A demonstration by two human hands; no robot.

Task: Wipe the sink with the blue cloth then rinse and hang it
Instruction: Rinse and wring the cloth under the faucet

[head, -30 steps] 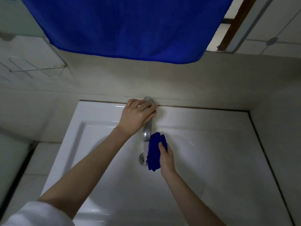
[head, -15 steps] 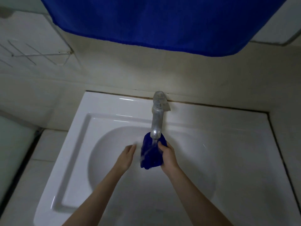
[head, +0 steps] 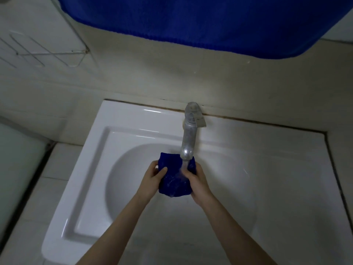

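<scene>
The white sink holds the blue cloth over its round basin, directly under the metal tap, with water running onto it. The cloth is dark blue, bunched and wet, glistening. The left hand grips its left edge, thumb on top; the right hand clasps its right side. A large blue towel hangs above.

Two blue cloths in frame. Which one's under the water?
The small blue cloth, gripped by the left hand and right hand under the faucet. The large blue towel hangs above, clear of the stream.
</scene>
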